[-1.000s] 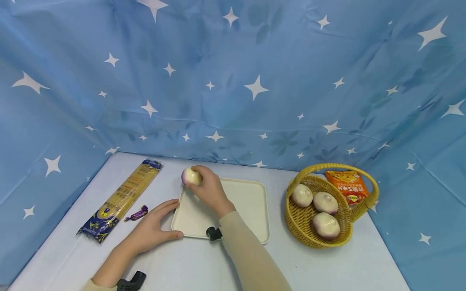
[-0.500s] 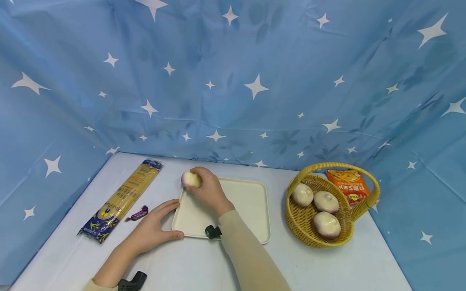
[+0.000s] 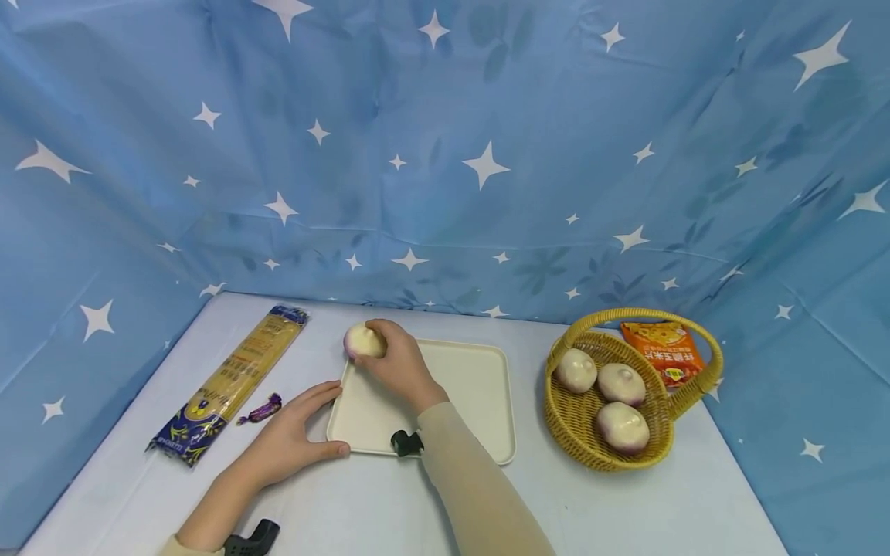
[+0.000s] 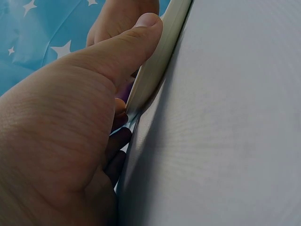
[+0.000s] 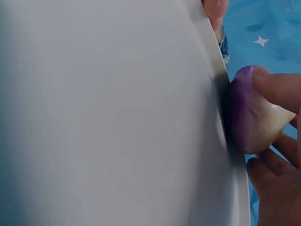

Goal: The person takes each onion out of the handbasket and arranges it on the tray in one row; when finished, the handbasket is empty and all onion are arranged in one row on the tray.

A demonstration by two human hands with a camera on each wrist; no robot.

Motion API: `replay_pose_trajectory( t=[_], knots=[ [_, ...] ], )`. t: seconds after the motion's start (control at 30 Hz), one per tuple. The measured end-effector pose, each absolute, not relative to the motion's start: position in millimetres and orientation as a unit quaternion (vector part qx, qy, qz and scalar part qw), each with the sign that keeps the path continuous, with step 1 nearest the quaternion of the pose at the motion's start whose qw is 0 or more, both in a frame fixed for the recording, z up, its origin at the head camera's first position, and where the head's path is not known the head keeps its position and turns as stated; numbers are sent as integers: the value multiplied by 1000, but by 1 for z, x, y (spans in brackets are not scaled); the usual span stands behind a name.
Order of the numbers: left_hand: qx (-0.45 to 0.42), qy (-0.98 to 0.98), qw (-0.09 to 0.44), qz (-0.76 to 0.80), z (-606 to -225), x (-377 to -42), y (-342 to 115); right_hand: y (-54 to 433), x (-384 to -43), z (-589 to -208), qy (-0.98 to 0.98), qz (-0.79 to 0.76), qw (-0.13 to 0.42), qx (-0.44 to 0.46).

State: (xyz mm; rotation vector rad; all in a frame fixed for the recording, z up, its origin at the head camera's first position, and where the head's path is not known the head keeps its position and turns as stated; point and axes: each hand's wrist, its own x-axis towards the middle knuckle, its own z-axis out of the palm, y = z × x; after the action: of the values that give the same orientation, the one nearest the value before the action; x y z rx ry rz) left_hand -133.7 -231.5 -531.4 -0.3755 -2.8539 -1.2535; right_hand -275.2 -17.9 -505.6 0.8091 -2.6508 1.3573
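My right hand (image 3: 403, 369) holds a purple-and-white turnip (image 3: 356, 341) at the far left corner of a white rectangular tray (image 3: 469, 386). In the right wrist view its thumb lies on one side of the turnip (image 5: 256, 113) and the fingers on the other, right along the tray's rim (image 5: 221, 94). My left hand (image 3: 292, 444) rests at the tray's near left corner, fingers stretched along the left edge and thumb at the front edge. Up close, the left wrist view has that thumb (image 4: 134, 44) against the tray's side (image 4: 162, 59).
A wicker basket (image 3: 577, 452) with a tall handle stands on the right with three turnips inside. Behind it leans an orange snack bag (image 3: 664, 351). Left of the tray lie a spaghetti pack (image 3: 232, 378) and a purple-wrapped candy (image 3: 261, 409). A starry blue curtain (image 3: 445, 208) rises behind the table.
Almost nothing moves: both hands keep their places on the tray and turnip, and the turnip tilts slightly in the right hand. The head view shifts very slightly.
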Motion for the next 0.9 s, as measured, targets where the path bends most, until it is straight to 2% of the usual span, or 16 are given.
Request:
replay_pose_trajectory(
  t=[0.9],
  knots=[
    [-120,-911,1,-395,-530,-134,-230,-16,-270,-502,-863,439,10,248]
  ],
)
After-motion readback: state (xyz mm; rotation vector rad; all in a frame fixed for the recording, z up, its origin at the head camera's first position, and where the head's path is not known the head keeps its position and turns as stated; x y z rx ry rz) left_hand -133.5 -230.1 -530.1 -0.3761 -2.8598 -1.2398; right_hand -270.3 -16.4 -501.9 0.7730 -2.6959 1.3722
